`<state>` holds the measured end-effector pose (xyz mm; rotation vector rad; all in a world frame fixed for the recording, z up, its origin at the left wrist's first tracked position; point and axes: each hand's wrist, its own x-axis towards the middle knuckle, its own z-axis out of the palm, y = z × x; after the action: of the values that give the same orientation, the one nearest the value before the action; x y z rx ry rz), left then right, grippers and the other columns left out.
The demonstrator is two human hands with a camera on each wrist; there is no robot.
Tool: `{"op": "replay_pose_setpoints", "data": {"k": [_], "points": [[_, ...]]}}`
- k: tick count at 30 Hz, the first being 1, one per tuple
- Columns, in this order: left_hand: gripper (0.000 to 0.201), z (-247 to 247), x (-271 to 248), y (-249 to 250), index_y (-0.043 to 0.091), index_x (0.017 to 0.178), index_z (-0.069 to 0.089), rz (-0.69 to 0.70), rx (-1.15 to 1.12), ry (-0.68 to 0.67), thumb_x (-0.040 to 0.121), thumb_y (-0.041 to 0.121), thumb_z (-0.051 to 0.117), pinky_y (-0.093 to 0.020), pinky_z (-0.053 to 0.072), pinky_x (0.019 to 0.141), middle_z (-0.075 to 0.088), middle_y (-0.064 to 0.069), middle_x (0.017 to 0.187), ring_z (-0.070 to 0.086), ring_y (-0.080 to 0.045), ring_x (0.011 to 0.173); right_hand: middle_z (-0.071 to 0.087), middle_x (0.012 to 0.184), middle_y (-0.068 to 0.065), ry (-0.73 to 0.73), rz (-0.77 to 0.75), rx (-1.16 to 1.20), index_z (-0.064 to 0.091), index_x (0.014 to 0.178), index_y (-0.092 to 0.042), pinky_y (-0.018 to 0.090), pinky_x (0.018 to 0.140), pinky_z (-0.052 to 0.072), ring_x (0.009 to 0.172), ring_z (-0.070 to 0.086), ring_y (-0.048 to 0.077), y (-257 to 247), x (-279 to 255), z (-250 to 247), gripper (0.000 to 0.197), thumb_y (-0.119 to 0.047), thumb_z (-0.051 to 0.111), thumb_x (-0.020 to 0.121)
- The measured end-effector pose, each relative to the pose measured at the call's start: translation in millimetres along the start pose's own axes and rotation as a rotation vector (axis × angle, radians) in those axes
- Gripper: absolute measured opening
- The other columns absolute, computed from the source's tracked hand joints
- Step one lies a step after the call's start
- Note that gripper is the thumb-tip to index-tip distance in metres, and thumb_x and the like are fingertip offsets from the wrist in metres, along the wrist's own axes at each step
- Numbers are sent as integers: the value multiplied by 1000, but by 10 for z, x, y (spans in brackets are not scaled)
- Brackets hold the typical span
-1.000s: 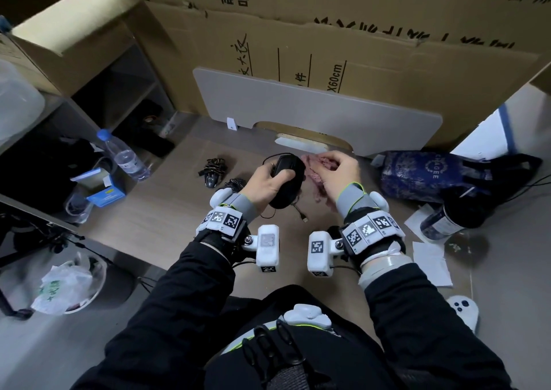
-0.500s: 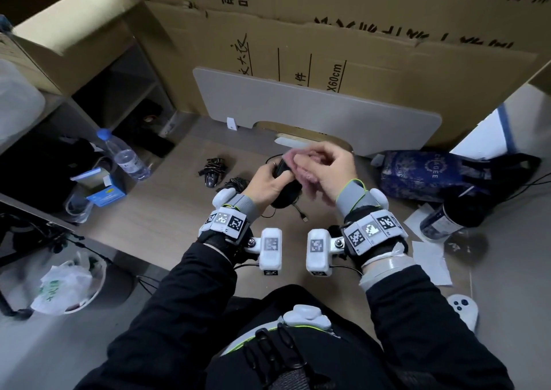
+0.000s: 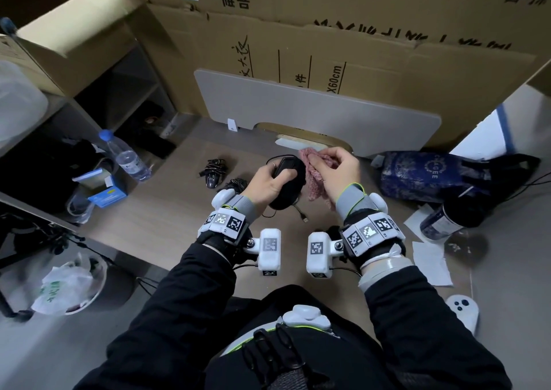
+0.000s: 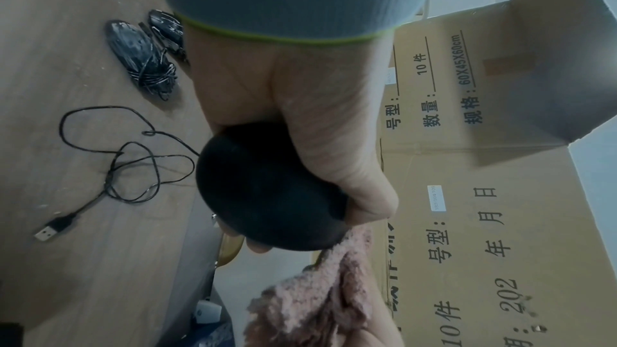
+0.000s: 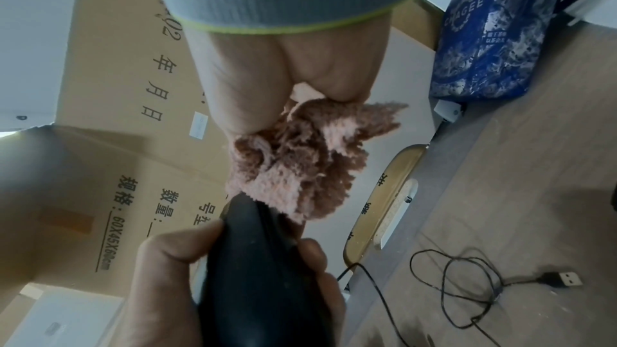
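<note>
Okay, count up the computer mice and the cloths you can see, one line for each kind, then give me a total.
Mice: 3 (held mouse, wrapped mouse, second wrapped mouse)
Cloths: 1 (pink cloth)
Total: 4

Storeroom or back-office stock corner. Big brown cardboard shipping cartons [image 3: 328,32] are stacked behind the wood-look tabletop [image 3: 164,211], printed with size and quantity fields (60X45X60cm, 10件). A grey flat desk board [image 3: 313,112] leans on them. A grey open shelf unit [image 3: 119,91] stands at left, near a clear plastic water bottle with a blue cap [image 3: 126,158]. 2 black cord-wrapped computer mice [image 4: 140,57] lie spare. A bag-lined white waste bin [image 3: 71,285] sits on the floor.
</note>
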<state>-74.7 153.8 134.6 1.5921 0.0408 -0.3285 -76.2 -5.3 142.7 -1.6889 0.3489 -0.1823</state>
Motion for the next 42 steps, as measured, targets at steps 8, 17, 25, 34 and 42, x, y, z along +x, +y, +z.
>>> {"op": "replay_pose_setpoints", "data": {"k": [8,17,25,34,42], "points": [[35,17,12,5,4,112,63,63,48,-15,84,25,62,-37,59,74,69,-11,95,67,-23,80,57,55,3,-221,-52,154,66,86,-14,23,38,41,36,48,15,-164,-95,31,15,-15,80,80],[40,-2,18,-102,12,113,64,-36,-17,-1,76,28,66,-34,56,63,71,-20,103,69,-33,82,66,77,-5,51,-58,-16,66,85,-16,11,63,48,64,59,3,-123,80,-58,19,-24,81,78],[27,-19,75,-71,7,112,61,13,-29,6,87,15,63,-38,59,60,68,-14,91,69,-27,65,70,87,3,-76,-109,75,67,82,-13,20,75,53,75,64,7,-108,24,12,19,-18,84,75],[26,-44,104,-125,21,103,66,43,32,11,77,24,62,-50,59,82,70,-12,97,66,-28,85,70,77,-7,59,-68,-181,67,80,-25,28,55,56,63,65,10,-78,74,-52,25,-43,82,71],[35,12,119,-92,10,111,64,27,-4,18,80,27,65,-41,60,66,71,-22,98,70,-35,75,72,83,0,-16,-69,27,66,75,-24,27,72,55,73,65,10,-61,16,26,21,-33,85,72]]}}
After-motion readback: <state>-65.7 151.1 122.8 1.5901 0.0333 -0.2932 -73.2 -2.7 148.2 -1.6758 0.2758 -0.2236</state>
